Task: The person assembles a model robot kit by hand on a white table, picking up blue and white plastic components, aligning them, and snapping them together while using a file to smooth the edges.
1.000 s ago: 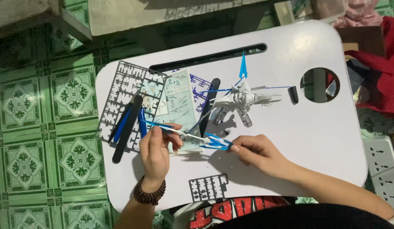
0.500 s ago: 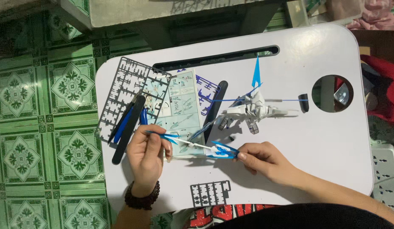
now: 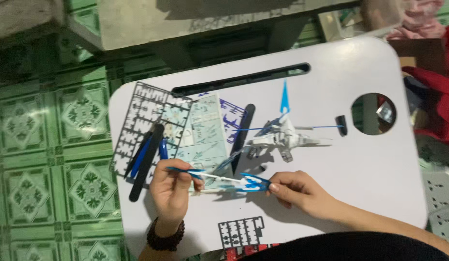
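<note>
Since the earlier frame, little is changed: the blue-and-white wing assembly (image 3: 229, 180) is still held between both hands, low over the white lap table (image 3: 360, 159). One end is pinched by the left hand (image 3: 172, 186), the other by the right hand (image 3: 293, 190). Beyond it are recorded the grey parts sprue (image 3: 142, 113), instruction sheet (image 3: 202, 130), partly built model figure (image 3: 282, 139) and a small sprue (image 3: 241, 231) at the near edge.

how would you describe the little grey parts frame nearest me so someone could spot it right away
Start at the white lap table and go to its near edge, between the two wrists. The small grey parts frame lies there alone, below the blue-and-white piece held by the left hand and right hand. It is far smaller than the big frame at the table's left, which lies under tools.
</note>
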